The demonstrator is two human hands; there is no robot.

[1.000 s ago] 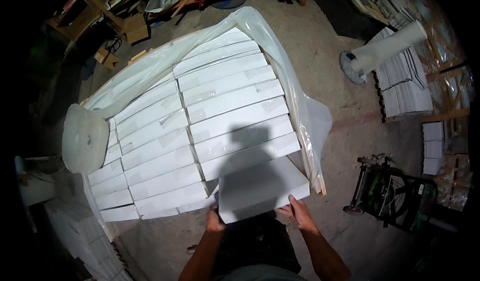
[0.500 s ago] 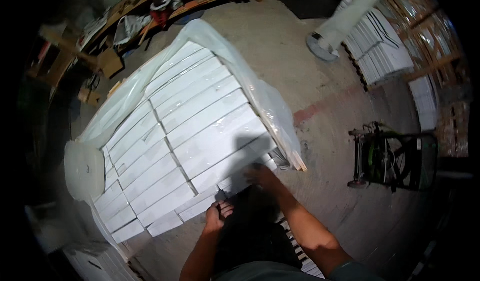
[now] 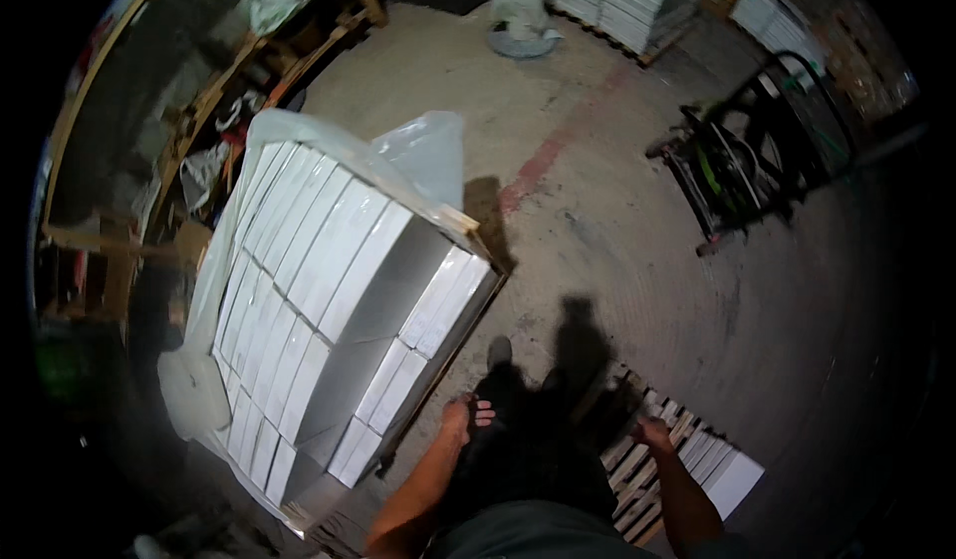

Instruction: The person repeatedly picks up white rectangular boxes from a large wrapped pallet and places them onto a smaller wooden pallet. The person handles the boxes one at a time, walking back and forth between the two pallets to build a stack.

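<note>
Concrete floor (image 3: 637, 260) fills most of the view, with a faded red stripe (image 3: 543, 166) running from centre toward one o'clock. Next in size, at nine o'clock, stands a tall stack of white boxes (image 3: 319, 300) on a pallet, loose clear plastic wrap (image 3: 418, 151) peeled back along its far edge. At two o'clock a black hand trolley (image 3: 747, 161) sits well apart from the stack, and at twelve to one o'clock more stacks of white slabs (image 3: 637, 1) lie on a pallet beside a pale column base (image 3: 520, 31). At ten o'clock wooden racking (image 3: 199, 121) holds mixed clutter.

At five o'clock a low wooden pallet (image 3: 647, 459) carries a flat white box (image 3: 732, 479) on its outer side. The right hand (image 3: 652, 432) hovers over this pallet's near slats, just beside the box but not touching it; its fingers look loosely curled, holding nothing. The left hand (image 3: 463, 415), at six o'clock, hangs near the stack's lower corner, fingers slightly spread and empty. Whether it touches anything cannot be told.
</note>
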